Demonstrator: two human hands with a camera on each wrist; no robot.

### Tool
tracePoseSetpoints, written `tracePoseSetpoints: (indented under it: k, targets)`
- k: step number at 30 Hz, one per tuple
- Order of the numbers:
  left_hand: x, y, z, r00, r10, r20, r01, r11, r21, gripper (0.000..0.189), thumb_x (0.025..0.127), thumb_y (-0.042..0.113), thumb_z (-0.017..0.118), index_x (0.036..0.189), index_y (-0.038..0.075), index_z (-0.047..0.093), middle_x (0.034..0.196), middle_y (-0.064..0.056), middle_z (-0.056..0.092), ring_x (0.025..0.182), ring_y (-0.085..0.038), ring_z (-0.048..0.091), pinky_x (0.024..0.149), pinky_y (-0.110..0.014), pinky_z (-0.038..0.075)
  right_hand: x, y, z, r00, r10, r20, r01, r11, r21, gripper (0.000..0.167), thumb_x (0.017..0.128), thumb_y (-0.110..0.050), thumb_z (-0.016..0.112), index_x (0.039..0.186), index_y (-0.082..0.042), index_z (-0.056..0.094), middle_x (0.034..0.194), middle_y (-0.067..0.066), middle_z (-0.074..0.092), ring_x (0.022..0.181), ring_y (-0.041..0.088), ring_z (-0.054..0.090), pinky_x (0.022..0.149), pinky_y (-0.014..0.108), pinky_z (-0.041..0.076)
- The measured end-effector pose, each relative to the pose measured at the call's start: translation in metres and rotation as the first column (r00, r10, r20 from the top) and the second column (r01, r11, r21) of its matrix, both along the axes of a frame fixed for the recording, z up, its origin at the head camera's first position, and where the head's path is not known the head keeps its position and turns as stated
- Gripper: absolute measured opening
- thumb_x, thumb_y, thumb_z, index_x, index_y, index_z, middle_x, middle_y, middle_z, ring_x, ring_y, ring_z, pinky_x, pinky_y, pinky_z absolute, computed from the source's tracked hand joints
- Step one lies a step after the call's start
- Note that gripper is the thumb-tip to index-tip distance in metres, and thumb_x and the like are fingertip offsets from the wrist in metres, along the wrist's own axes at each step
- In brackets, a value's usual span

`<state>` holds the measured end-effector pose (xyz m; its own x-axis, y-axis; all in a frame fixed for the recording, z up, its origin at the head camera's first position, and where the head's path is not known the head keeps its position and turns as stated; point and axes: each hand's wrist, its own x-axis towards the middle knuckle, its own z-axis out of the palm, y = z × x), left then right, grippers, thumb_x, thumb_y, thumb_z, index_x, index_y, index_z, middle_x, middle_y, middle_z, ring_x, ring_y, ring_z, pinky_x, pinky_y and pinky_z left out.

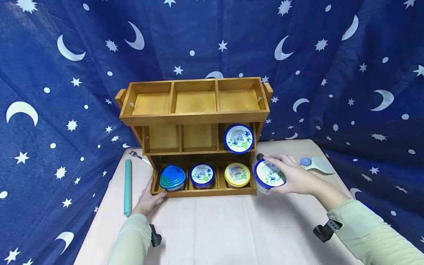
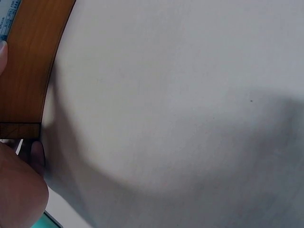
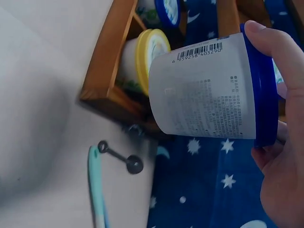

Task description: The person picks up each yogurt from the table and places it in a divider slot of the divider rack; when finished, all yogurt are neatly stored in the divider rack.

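Observation:
My right hand [image 1: 293, 175] grips a white tub with a blue lid [image 1: 271, 173] by the lid's rim, fingers on one side and thumb on the other. This tub is tilted, just right of the bottom tier of a three-tier wooden rack [image 1: 195, 118]; its printed side and barcode show in the right wrist view. At the rack's lower left corner my left hand [image 1: 147, 198] holds the wood, thumb over the front edge and fingers along the side. The bottom tier bears a blue-lidded triangular container [image 1: 172, 176], a blue-lidded tub [image 1: 202, 175] and a yellow-lidded tub [image 1: 237, 173].
Another blue-lidded tub [image 1: 239, 138] sits in the middle tier's right compartment. Left on the table lie a teal roll [image 1: 127, 187] and a fork [image 1: 140, 157]. To the right are a pale green utensil [image 1: 319, 165] and a black measuring spoon [image 3: 123, 159]. Starry blue cloth [image 1: 198, 44] hangs behind.

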<state>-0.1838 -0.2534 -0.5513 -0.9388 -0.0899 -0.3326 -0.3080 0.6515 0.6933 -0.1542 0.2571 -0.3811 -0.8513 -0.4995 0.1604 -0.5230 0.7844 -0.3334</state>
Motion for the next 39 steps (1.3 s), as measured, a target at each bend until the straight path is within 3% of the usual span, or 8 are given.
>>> tracePoseSetpoints:
  k: [9, 19, 24, 33, 39]
  targets:
    - [0.000, 0.000, -0.001, 1.000, 0.013, 0.004, -0.013, 1.000, 0.007, 0.101, 0.082, 0.053, 0.063, 0.151, 0.025, -0.005, 0.148, -0.030, 0.011, 0.129, -0.055, 0.015, 0.101, -0.068, 0.015, 0.005, -0.023, 0.022, 0.998, 0.065, 0.026, -0.065, 0.998, -0.010, 0.092, 0.065, -0.045, 0.082, 0.141, -0.014, 0.041, 0.138, 0.014, 0.037, 0.119, 0.031, 0.033, 0.083, 0.056, 0.044]
    - [0.000, -0.001, -0.002, 1.000, 0.014, -0.005, -0.014, 1.000, 0.011, 0.103, 0.081, 0.055, 0.063, 0.151, 0.024, -0.005, 0.148, -0.031, 0.012, 0.129, -0.054, 0.015, 0.102, -0.067, 0.014, -0.005, -0.050, 0.039, 0.980, 0.192, -0.054, -0.196, 0.977, -0.084, 0.090, 0.065, -0.042, 0.083, 0.138, -0.008, 0.044, 0.138, 0.012, 0.036, 0.122, 0.030, 0.030, 0.088, 0.051, 0.043]
    - [0.000, -0.002, -0.003, 1.000, 0.017, 0.002, -0.017, 1.000, 0.011, 0.103, 0.081, 0.056, 0.063, 0.152, 0.024, -0.005, 0.149, -0.030, 0.011, 0.130, -0.054, 0.013, 0.102, -0.068, 0.013, -0.008, -0.069, 0.048, 0.970, 0.207, -0.125, -0.222, 0.968, -0.120, 0.089, 0.064, -0.042, 0.083, 0.137, -0.009, 0.046, 0.138, 0.014, 0.036, 0.122, 0.030, 0.030, 0.088, 0.049, 0.043]
    - [-0.001, -0.002, -0.004, 1.000, 0.003, -0.024, -0.003, 1.000, 0.025, 0.105, 0.079, 0.056, 0.066, 0.152, 0.024, -0.003, 0.148, -0.031, 0.012, 0.128, -0.055, 0.014, 0.102, -0.068, 0.014, -0.015, -0.103, 0.057, 0.980, 0.186, -0.074, -0.195, 0.971, -0.141, 0.089, 0.066, -0.044, 0.083, 0.139, -0.012, 0.044, 0.143, 0.009, 0.031, 0.129, 0.030, 0.024, 0.094, 0.053, 0.040]
    - [0.001, -0.001, -0.002, 1.000, 0.001, -0.012, -0.001, 1.000, 0.013, 0.105, 0.080, 0.056, 0.065, 0.152, 0.023, -0.003, 0.146, -0.032, 0.013, 0.127, -0.056, 0.016, 0.102, -0.068, 0.014, -0.026, -0.122, 0.056, 0.971, 0.191, -0.145, -0.211, 0.967, -0.144, 0.090, 0.065, -0.041, 0.084, 0.139, -0.009, 0.044, 0.143, 0.013, 0.032, 0.130, 0.034, 0.024, 0.098, 0.056, 0.035]
